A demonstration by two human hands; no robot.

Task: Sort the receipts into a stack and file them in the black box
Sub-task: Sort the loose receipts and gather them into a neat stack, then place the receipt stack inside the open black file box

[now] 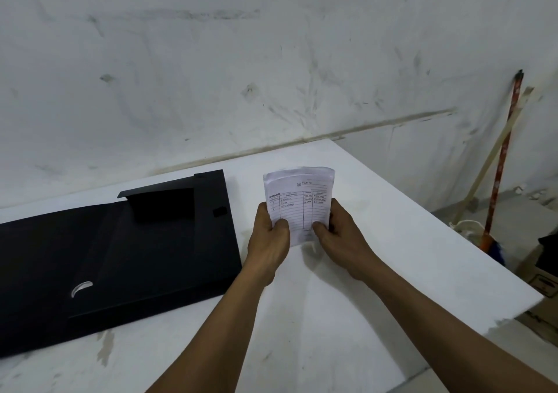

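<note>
A stack of white receipts (299,199) with printed tables and handwriting stands upright just above the white table (377,241). My left hand (268,238) grips its lower left edge and my right hand (338,235) grips its lower right edge, thumbs on the front sheet. The black box (120,256) lies open and flat on the table to the left of my hands, with a raised flap at its far side and a curved finger notch near its front left.
A stained white wall runs behind the table. At the right, past the table's edge, a broom and a mop lean against the wall (501,163), and a cardboard carton (540,275) stands on the floor.
</note>
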